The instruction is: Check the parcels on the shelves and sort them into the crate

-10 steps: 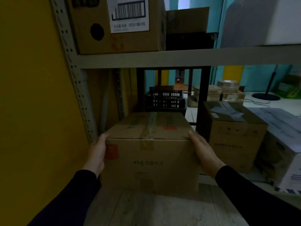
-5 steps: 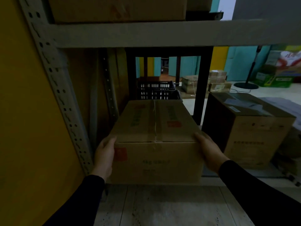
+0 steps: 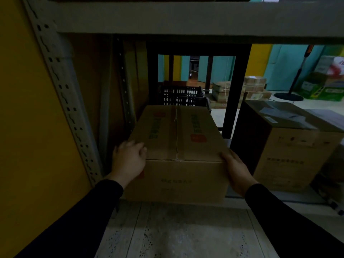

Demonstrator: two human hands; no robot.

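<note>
Head view, dim light. Centre frame: taped cardboard box (image 3: 176, 151), set low on the shelf (image 3: 270, 199), its front face hanging slightly past the shelf edge, red squares and green print on the top flaps, faint print on the front. Left of centre: left hand (image 3: 128, 162) against the box's left front corner, fingers loosely bent, tips lying over the top edge, palm toward the side face; whether actually pressing or just touching, hard to tell through motion blur. Right of centre: right hand (image 3: 236, 170) flat on the box's right side near the front corner, fingers straight and close together, thumb on the top edge. Dark sleeves running in from both lower corners.

Right of the frame: second cardboard box (image 3: 294, 157) on the same shelf, near the first but apart from it, pale tape and a label on top. Behind the centre box, upper middle: black slotted crate (image 3: 181, 95), standing beyond the shelving on the floor. Across the top: grey upper shelf beam (image 3: 186, 17). Left: perforated grey upright (image 3: 61, 90) slanting down against a yellow wall (image 3: 24, 127). Upper right background: teal wall, stacked small cartons (image 3: 255, 88), a black stand with round base (image 3: 288, 95). Bottom: pale speckled floor (image 3: 176, 235).
</note>
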